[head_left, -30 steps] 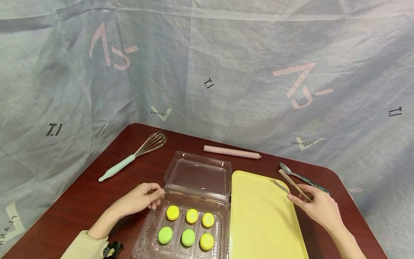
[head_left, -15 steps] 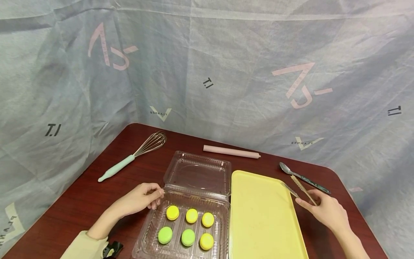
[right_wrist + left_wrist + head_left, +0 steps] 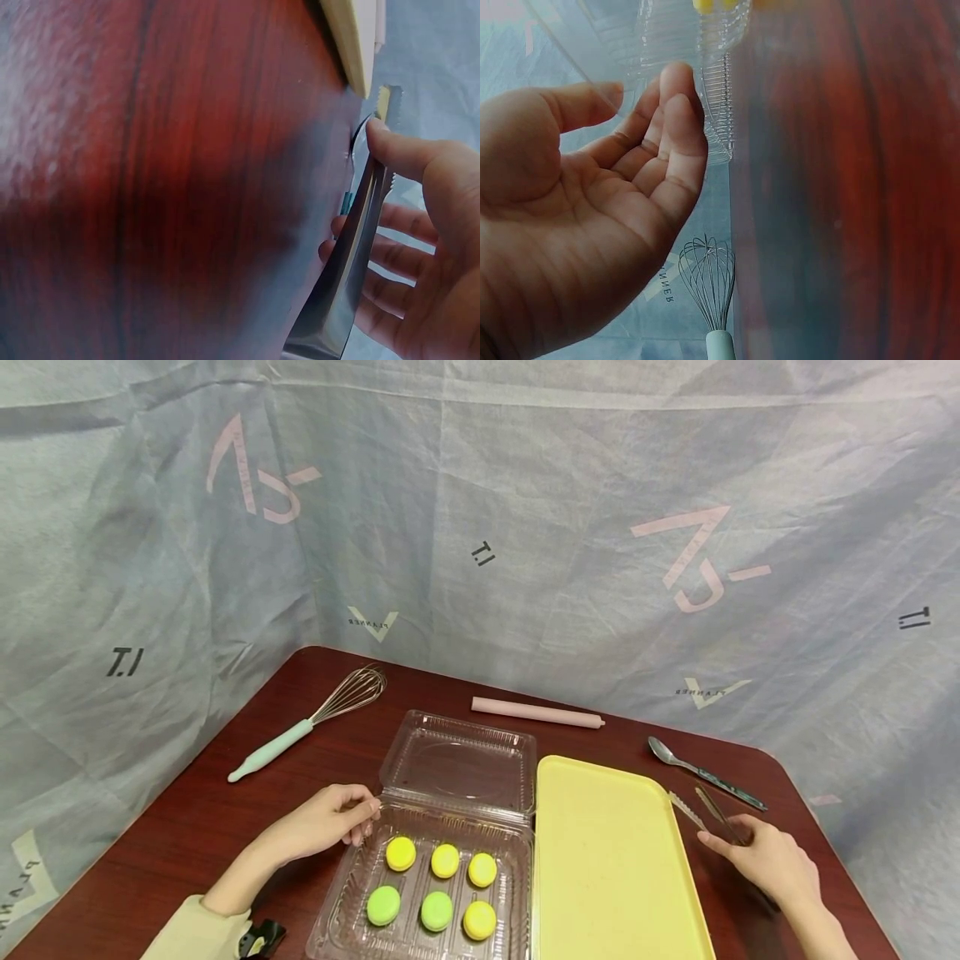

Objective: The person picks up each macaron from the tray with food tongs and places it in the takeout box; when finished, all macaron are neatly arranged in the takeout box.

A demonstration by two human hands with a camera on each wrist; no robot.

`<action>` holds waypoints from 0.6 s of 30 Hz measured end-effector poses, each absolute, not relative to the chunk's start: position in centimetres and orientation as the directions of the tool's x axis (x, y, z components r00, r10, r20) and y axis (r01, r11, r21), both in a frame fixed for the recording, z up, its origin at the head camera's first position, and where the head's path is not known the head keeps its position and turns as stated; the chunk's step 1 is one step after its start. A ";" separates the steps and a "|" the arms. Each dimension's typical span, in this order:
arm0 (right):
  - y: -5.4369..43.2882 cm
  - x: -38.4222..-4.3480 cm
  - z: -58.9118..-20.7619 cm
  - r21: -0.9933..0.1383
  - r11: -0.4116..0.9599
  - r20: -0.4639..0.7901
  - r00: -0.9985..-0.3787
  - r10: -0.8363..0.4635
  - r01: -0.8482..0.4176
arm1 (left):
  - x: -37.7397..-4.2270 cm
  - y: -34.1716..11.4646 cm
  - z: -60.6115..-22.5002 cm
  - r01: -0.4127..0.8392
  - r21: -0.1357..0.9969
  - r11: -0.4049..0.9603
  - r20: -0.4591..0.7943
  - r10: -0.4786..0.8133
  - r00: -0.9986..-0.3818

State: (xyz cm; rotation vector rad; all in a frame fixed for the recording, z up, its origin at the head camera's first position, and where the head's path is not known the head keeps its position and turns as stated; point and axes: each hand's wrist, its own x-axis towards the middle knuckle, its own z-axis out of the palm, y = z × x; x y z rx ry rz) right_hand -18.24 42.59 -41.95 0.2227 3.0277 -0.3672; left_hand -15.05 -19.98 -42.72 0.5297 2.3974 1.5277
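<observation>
My right hand holds metal serving tongs just right of the yellow tray. The tongs' serrated tips stand apart with nothing between them. In the right wrist view, the thumb and fingers lie on the tongs, above the tabletop. My left hand holds the left rim of an open clear plastic container, near its hinge. In the left wrist view, the container's edge passes between the thumb and curled fingers. Yellow macarons and green macarons sit in the container's compartments.
A whisk with a pale green handle lies at the left of the dark red table. Behind the tray are a pink rolling pin and a spoon. A grey cloth hangs behind the table.
My right hand has moved right and toward the table's front, carrying the tongs off the tray's right edge. The left hand, container and macarons have stayed where they were.
</observation>
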 end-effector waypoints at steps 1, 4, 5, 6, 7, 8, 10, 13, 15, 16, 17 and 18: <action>42.7 -18.2 -42.0 -0.228 0.960 -0.107 -0.984 0.139 0.160 | -15.0 -20.0 -42.7 0.169 0.907 0.386 -0.014 0.429 -0.903; 42.8 -18.2 -42.1 -0.224 0.959 -0.123 -0.981 0.149 0.173 | -15.0 -19.9 -42.6 0.172 0.904 0.391 -0.013 0.428 -0.904; 42.9 -18.2 -42.2 -0.224 0.958 -0.128 -0.980 0.151 0.177 | -15.0 -19.9 -42.6 0.173 0.904 0.391 -0.013 0.429 -0.903; 42.9 -18.2 -42.2 -0.224 0.957 -0.135 -0.979 0.154 0.181 | -15.0 -19.9 -42.6 0.174 0.903 0.393 -0.012 0.429 -0.903; 42.9 -18.1 -42.3 -0.225 0.956 -0.141 -0.978 0.157 0.186 | -15.0 -19.9 -42.6 0.175 0.903 0.393 -0.012 0.430 -0.903; 43.0 -18.1 -42.3 -0.225 0.956 -0.145 -0.977 0.159 0.189 | -15.0 -19.9 -42.6 0.175 0.903 0.393 -0.013 0.430 -0.903; 43.1 -18.2 -42.5 -0.225 0.955 -0.150 -0.975 0.162 0.193 | -15.0 -19.9 -42.6 0.174 0.903 0.392 -0.013 0.431 -0.902; 43.2 -18.2 -42.8 -0.227 0.952 -0.163 -0.972 0.170 0.204 | -15.0 -19.9 -42.6 0.171 0.905 0.390 -0.015 0.430 -0.903; 43.2 -18.2 -42.9 -0.227 0.951 -0.172 -0.970 0.175 0.212 | -15.0 -19.9 -42.6 0.172 0.905 0.390 -0.014 0.430 -0.903; 43.2 -18.2 -42.9 -0.226 0.950 -0.177 -0.968 0.177 0.215 | -15.0 -19.9 -42.6 0.172 0.904 0.390 -0.014 0.430 -0.903; 43.2 -18.2 -42.9 -0.223 0.951 -0.177 -0.968 0.178 0.215 | -15.0 -19.9 -42.6 0.172 0.904 0.390 -0.014 0.431 -0.902; 43.2 -18.2 -42.8 -0.221 0.951 -0.176 -0.968 0.178 0.215 | -15.0 -19.9 -42.6 0.174 0.904 0.390 -0.013 0.431 -0.902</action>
